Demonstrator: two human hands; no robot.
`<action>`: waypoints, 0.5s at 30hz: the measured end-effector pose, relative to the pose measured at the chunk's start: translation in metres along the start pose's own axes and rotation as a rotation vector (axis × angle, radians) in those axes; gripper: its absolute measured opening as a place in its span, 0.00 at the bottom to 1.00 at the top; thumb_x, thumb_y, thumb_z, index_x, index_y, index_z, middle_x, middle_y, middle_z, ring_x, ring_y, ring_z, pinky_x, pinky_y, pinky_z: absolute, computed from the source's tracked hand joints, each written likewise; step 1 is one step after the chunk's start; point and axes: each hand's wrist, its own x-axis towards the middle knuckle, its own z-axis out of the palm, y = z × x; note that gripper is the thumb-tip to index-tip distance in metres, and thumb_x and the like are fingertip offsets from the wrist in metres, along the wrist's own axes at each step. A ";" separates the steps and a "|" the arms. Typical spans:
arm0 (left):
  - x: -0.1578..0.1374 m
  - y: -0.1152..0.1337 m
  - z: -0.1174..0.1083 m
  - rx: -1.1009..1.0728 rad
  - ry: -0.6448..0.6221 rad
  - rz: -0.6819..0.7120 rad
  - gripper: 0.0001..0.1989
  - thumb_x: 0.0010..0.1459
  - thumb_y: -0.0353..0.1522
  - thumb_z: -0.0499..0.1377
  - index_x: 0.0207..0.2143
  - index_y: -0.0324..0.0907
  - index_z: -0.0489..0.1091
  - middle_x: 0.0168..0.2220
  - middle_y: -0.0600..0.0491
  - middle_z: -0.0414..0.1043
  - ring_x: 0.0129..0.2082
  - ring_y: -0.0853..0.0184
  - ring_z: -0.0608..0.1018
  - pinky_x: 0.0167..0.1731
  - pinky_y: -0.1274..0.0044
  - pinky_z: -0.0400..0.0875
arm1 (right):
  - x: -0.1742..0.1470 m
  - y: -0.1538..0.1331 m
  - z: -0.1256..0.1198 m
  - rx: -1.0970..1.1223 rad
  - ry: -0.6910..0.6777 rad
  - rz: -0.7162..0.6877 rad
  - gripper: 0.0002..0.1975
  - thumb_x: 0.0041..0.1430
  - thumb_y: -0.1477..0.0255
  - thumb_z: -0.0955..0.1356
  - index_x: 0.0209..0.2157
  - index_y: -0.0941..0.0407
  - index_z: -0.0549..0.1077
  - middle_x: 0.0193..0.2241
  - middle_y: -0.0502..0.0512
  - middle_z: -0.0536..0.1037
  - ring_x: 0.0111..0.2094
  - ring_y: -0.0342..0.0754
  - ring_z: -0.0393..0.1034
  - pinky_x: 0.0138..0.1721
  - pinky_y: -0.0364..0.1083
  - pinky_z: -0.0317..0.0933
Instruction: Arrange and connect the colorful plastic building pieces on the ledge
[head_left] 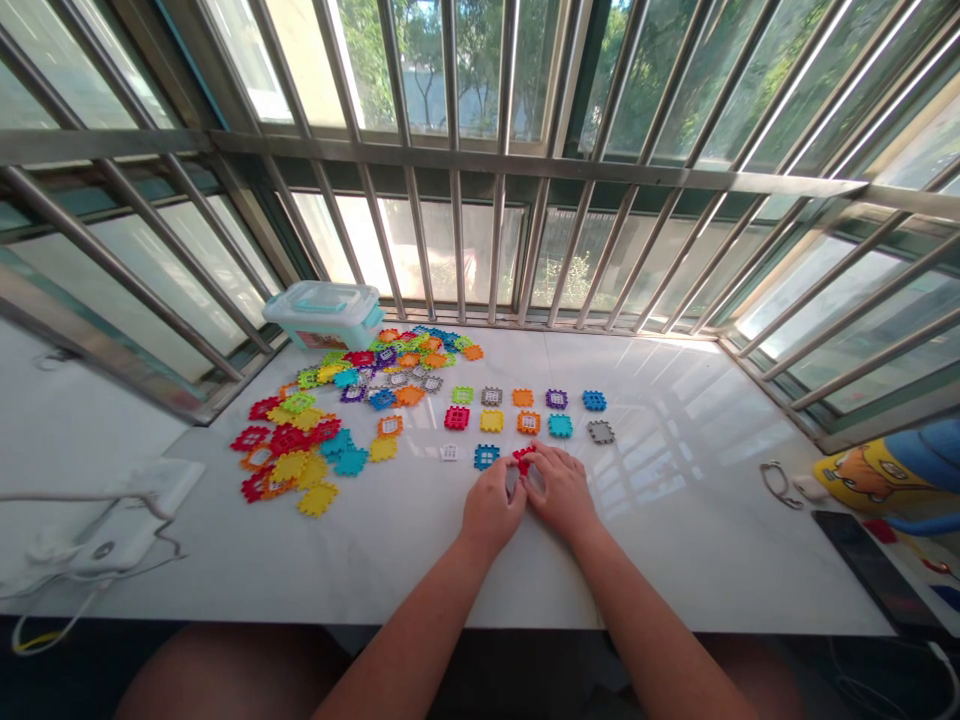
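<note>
A red notched plastic building tile [523,457] is pinched between the fingertips of both hands, low over the white tabletop. My left hand [491,503] grips its left side with thumb and fingers closed. From the right, my right hand [561,488] closes on the same tile and covers part of it. Just left of the hands lie a blue window tile [487,457] and a white tile [450,453]. Beyond them two rows of single tiles run across the table, among them a yellow tile [492,421], an orange window tile [529,422] and a grey tile [601,432].
Many loose coloured tiles [300,455] are heaped at the left, before a lidded pale-green box [326,312]. A power strip [124,535] with cables lies far left. At the right are a phone [862,565], a metal ring [780,485] and a yellow-blue bottle [892,470]. Metal bars [495,250] border the table.
</note>
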 end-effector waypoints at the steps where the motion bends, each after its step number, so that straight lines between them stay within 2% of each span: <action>1: 0.000 0.000 0.000 0.000 -0.001 -0.001 0.17 0.65 0.30 0.60 0.56 0.45 0.71 0.46 0.48 0.81 0.41 0.61 0.82 0.47 0.69 0.77 | 0.000 0.000 0.000 0.004 0.001 -0.004 0.13 0.65 0.66 0.71 0.51 0.46 0.78 0.66 0.54 0.74 0.62 0.58 0.69 0.61 0.59 0.59; 6: -0.001 0.001 -0.001 0.003 -0.014 -0.005 0.18 0.65 0.31 0.60 0.57 0.45 0.69 0.49 0.48 0.81 0.43 0.60 0.82 0.49 0.68 0.76 | -0.001 0.001 0.000 0.028 -0.008 -0.010 0.14 0.63 0.67 0.72 0.51 0.47 0.78 0.65 0.56 0.75 0.63 0.58 0.68 0.63 0.59 0.57; 12: 0.000 0.003 -0.004 0.003 -0.046 -0.005 0.19 0.64 0.30 0.60 0.57 0.45 0.70 0.50 0.47 0.80 0.44 0.60 0.82 0.50 0.68 0.76 | -0.002 0.007 0.004 0.085 0.019 0.039 0.22 0.61 0.65 0.72 0.56 0.51 0.74 0.59 0.60 0.79 0.60 0.58 0.71 0.63 0.58 0.57; 15: 0.001 0.004 -0.005 0.016 -0.049 -0.009 0.19 0.64 0.30 0.60 0.57 0.44 0.70 0.49 0.46 0.81 0.46 0.58 0.82 0.51 0.67 0.76 | -0.002 0.008 0.005 0.099 0.018 0.050 0.21 0.61 0.65 0.73 0.55 0.51 0.74 0.58 0.60 0.80 0.59 0.58 0.72 0.62 0.58 0.58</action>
